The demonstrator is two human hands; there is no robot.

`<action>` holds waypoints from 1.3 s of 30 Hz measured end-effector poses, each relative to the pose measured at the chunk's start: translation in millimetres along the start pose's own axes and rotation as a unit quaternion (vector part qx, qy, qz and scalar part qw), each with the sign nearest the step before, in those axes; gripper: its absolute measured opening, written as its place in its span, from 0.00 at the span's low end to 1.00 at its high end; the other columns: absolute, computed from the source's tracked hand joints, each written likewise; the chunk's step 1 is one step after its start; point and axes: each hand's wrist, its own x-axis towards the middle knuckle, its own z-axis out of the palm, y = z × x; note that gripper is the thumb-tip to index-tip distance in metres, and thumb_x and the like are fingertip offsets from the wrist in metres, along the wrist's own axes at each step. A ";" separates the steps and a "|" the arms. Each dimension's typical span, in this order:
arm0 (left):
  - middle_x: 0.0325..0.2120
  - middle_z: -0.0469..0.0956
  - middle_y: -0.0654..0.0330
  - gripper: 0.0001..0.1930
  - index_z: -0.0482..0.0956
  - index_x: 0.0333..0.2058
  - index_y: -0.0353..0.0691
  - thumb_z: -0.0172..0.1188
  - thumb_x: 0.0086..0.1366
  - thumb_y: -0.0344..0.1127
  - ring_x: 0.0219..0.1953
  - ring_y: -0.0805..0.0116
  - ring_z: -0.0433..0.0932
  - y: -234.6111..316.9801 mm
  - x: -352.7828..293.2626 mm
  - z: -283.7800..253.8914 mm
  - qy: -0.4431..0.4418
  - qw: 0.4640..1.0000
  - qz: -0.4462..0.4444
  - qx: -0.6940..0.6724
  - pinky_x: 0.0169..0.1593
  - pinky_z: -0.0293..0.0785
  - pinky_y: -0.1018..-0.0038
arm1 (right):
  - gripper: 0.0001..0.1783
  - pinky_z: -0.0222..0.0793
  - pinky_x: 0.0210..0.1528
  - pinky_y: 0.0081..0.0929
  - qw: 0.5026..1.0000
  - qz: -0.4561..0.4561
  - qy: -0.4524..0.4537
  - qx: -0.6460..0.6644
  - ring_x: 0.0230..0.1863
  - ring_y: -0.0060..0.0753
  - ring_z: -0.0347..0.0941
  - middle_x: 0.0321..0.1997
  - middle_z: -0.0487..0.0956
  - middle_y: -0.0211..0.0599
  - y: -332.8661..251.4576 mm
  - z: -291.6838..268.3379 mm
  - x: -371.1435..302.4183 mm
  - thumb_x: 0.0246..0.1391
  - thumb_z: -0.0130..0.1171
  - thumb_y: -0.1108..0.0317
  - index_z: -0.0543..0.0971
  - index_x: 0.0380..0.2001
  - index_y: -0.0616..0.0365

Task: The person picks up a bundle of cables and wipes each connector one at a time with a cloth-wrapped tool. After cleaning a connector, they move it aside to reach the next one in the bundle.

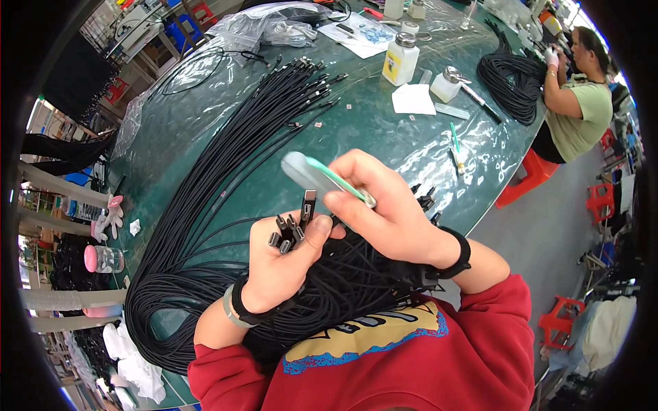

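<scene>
R hand (401,222) pinches grn tool (336,179), L hand (274,270) cable plugs (297,233); capped btl's (404,65) contents unclear.

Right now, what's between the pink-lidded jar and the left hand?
Black cables on the green tabletop: bundled thickly nearer the pink-lidded jar, spread looser toward the left hand. The head view shows it.
</scene>
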 end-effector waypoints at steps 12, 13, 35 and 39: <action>0.13 0.65 0.70 0.08 0.73 0.30 0.30 0.55 0.55 0.30 0.13 0.86 0.55 0.5 6.4 -4.2 -0.029 0.980 -0.071 -0.183 0.16 0.47 0.86 | 0.09 0.57 0.31 0.13 0.996 0.033 0.054 0.060 0.30 0.12 0.59 0.27 0.66 0.22 -7.3 -15.0 0.4 0.52 0.49 0.67 0.67 0.34 0.60; 0.13 0.64 0.70 0.08 0.72 0.30 0.31 0.56 0.54 0.30 0.12 0.86 0.55 -0.5 5.9 -4.4 -0.009 0.985 -0.063 -0.158 0.15 0.47 0.86 | 0.09 0.57 0.31 0.13 0.997 0.034 0.047 0.044 0.30 0.12 0.59 0.27 0.66 0.22 -8.0 -15.1 -2.6 0.52 0.49 0.67 0.67 0.34 0.60; 0.18 0.69 0.67 0.17 0.71 0.42 0.32 0.46 0.62 0.40 0.19 0.82 0.64 -15.1 22.7 5.4 0.019 0.997 0.002 -0.070 0.20 0.56 0.83 | 0.12 0.55 0.28 0.10 0.994 0.018 0.106 0.012 0.27 0.09 0.59 0.25 0.67 0.20 -1.2 -24.5 6.2 0.52 0.51 0.64 0.69 0.36 0.60; 0.18 0.67 0.68 0.16 0.70 0.42 0.32 0.45 0.62 0.39 0.19 0.82 0.60 -13.9 25.8 -0.3 0.040 0.992 -0.025 -0.114 0.20 0.55 0.82 | 0.11 0.54 0.29 0.09 0.992 0.048 0.107 0.038 0.27 0.09 0.59 0.25 0.67 0.19 -11.3 -30.5 2.0 0.52 0.50 0.65 0.69 0.36 0.60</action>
